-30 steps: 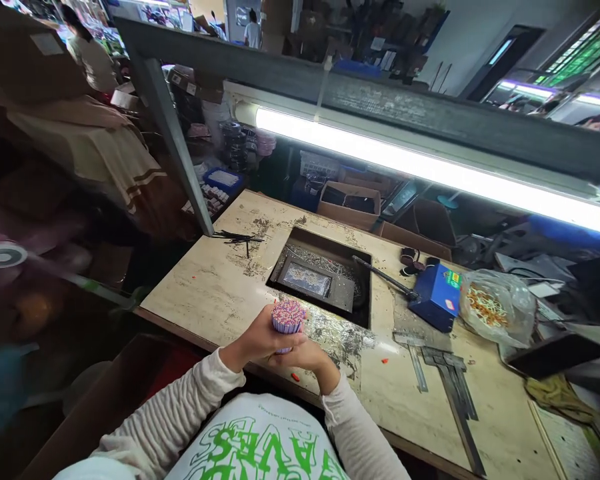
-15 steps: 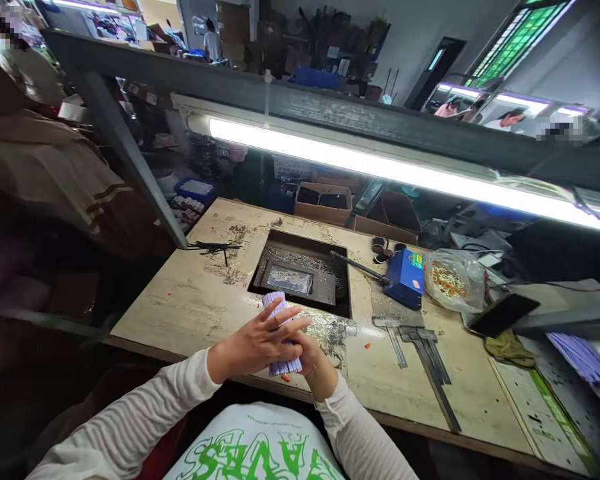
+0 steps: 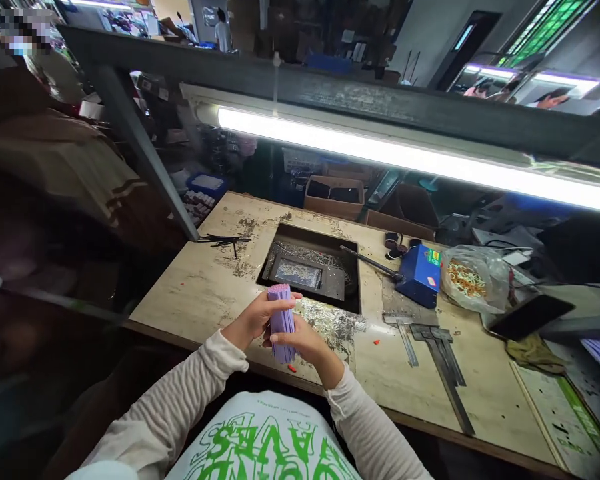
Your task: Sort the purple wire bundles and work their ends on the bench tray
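Observation:
A thick bundle of thin purple strips [image 3: 282, 323] stands nearly upright between my hands, above the front edge of the wooden table [image 3: 180, 293]. My left hand [image 3: 256, 319] wraps its upper part from the left, with the thumb across the front. Lower down on the right side, my right hand [image 3: 306, 339] is closed round it, its thumb also on the front. The fingers behind the bundle are mostly hidden. A small orange-red piece [image 3: 292, 368] lies on the table just below the bundle.
Beyond my hands is a recessed tray [image 3: 310, 293] with scraps. To the right are a blue box [image 3: 419, 275] with a rod, a plastic bag of rings [image 3: 473, 277], metal squares [image 3: 443, 360] and a dark phone-like slab [image 3: 533, 313]. A lit tube [image 3: 360, 148] hangs across the back.
My left hand has moved from lying spread over the bundle to gripping its left side. The bundle now shows its front and pinkish top end. The view has shifted slightly.

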The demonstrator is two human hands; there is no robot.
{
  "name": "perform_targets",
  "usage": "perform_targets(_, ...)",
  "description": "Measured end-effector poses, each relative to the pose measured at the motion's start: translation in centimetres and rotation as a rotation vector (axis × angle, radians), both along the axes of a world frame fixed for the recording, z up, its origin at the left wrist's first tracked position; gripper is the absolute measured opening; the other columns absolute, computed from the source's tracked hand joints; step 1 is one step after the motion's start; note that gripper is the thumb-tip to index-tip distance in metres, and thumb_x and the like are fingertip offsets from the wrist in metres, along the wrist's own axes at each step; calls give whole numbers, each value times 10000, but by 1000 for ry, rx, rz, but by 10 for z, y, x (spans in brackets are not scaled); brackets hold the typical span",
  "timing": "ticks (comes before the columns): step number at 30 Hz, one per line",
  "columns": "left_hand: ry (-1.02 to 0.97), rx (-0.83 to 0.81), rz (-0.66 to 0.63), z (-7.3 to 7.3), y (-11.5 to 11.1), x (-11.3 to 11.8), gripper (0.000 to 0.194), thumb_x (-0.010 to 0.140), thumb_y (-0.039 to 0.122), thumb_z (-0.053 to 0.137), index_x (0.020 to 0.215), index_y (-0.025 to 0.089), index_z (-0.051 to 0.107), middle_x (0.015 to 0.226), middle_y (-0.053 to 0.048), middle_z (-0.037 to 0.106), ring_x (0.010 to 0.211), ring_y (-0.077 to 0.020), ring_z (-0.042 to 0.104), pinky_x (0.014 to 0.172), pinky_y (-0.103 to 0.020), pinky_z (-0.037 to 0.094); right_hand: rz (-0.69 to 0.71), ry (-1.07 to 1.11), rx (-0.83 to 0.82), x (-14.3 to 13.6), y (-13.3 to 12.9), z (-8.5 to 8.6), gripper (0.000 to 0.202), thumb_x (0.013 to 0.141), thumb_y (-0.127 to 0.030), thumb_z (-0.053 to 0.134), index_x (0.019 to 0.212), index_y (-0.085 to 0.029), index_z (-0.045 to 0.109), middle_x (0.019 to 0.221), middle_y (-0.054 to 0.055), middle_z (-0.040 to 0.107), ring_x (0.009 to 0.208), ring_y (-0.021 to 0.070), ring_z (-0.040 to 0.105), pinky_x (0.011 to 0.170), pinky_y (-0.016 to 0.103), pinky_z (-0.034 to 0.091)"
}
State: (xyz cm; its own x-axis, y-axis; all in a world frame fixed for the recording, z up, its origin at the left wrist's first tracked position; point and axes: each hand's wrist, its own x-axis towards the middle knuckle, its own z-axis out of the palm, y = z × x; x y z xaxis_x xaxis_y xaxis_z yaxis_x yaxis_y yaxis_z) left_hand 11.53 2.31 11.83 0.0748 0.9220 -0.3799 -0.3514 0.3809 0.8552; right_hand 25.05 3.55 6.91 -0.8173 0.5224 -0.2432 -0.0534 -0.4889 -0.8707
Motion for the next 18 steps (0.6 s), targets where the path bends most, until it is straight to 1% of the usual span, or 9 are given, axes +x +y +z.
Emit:
perform_targets(2, 15, 23, 58, 8, 1, 2, 484, 568, 371, 790, 975, 125, 702, 820, -53, 669, 678, -137, 541, 639, -256, 401, 0, 12, 6, -1, -5, -6, 356, 592, -273, 798, 885, -157, 631, 797, 21, 664, 710, 164, 630, 697, 301, 505)
perform_targets(4, 21, 69, 113, 12, 0, 3, 406, 567, 329, 788, 914, 132, 711, 902, -64, 685, 750, -147, 555, 686, -255, 404, -34, 4, 1, -2, -9, -11, 324, 572, -240, 797, 835, -157, 627, 748, 10, 653, 675, 154, 612, 685, 299, 500)
perform_targets(5, 11, 80, 134, 11, -2, 4, 373, 563, 313, 789, 883, 137, 709, 953, -71, 688, 782, -155, 563, 706, -258, 409, -51, -5, 1, -2, -9, -12, 290, 569, -221, 785, 795, -159, 616, 708, 0, 638, 640, 145, 595, 672, 298, 499)
perform_targets(7, -21, 56, 138, 3, -7, 8, 346, 543, 293, 794, 839, 142, 696, 1023, -85, 685, 800, -170, 580, 710, -271, 424, -81, -16, 9, -2, -9, -12, 240, 562, -179, 750, 735, -166, 585, 638, -26, 596, 579, 126, 557, 637, 292, 496)
perform_targets(11, -45, -50, 13, -15, -16, 12, 377, 511, 291, 814, 830, 133, 692, 1072, -118, 677, 786, -203, 613, 705, -308, 452, -138, -8, 28, 0, -7, -8, 356, 514, -102, 682, 842, -187, 572, 632, -55, 574, 563, 124, 546, 561, 258, 466)
perform_targets(12, -54, -44, 14, -16, -17, 10, 394, 511, 297, 818, 847, 133, 695, 1088, -121, 673, 814, -211, 618, 725, -311, 455, -134, -21, 35, 1, -7, -7, 349, 515, -100, 671, 840, -185, 575, 629, -52, 576, 558, 124, 544, 548, 253, 456)
perform_targets(14, -63, 6, 66, -14, -15, 8, 405, 524, 308, 816, 872, 139, 698, 1126, -117, 660, 872, -215, 617, 752, -300, 450, -98, -63, 51, 2, -6, -6, 257, 528, -112, 661, 766, -170, 582, 619, -35, 582, 547, 119, 532, 532, 245, 436)
perform_targets(16, -67, 42, 112, -10, -12, 8, 358, 548, 307, 799, 847, 144, 690, 1139, -110, 653, 896, -212, 613, 743, -287, 447, -87, -95, 63, 1, -6, -6, 181, 533, -122, 660, 690, -160, 580, 610, -19, 586, 547, 117, 527, 528, 242, 425)
perform_targets(18, -46, 32, 95, -11, -11, 12, 320, 545, 290, 794, 802, 140, 676, 1093, -109, 664, 862, -210, 619, 716, -289, 451, -117, -78, 73, 0, -5, -6, 188, 520, -118, 661, 686, -161, 584, 608, -21, 585, 554, 119, 530, 537, 246, 433)
